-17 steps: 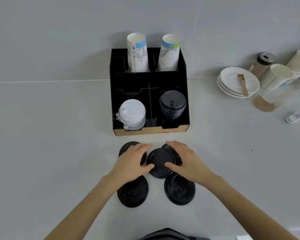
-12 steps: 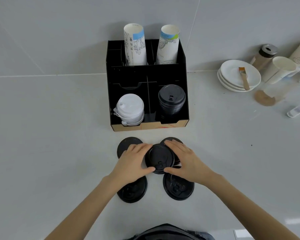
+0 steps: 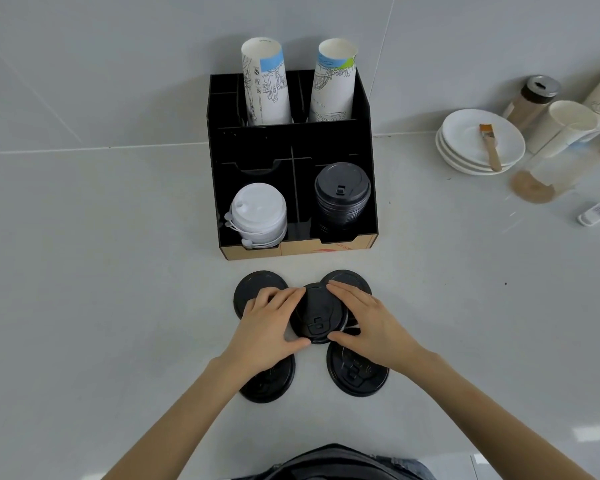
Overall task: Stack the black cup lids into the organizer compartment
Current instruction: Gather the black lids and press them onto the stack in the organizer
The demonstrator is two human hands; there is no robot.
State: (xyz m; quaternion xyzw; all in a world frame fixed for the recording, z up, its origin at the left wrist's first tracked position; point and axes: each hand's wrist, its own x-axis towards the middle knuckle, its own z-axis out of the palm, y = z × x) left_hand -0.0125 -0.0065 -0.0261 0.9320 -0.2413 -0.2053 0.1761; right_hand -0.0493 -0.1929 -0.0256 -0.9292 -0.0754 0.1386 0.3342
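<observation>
Black lid (image 3: 317, 315), spout tab toward wearer

My left hand (image 3: 269, 327) and right hand (image 3: 368, 322) clasp a black lid (image 3: 317, 313) before the organizer (image 3: 293, 140) on the counter (image 3: 101, 271).

So both hands closed in on the middle black lid (image 3: 317, 313): the left hand (image 3: 267, 327) and right hand (image 3: 364, 323) went from resting loosely at its sides to pinching its rim, thumbs tucked under the near edge. The lid got flipped too, rim side up before, now sip-tab side up and sitting slightly raised over the neighbouring lids.
</observation>
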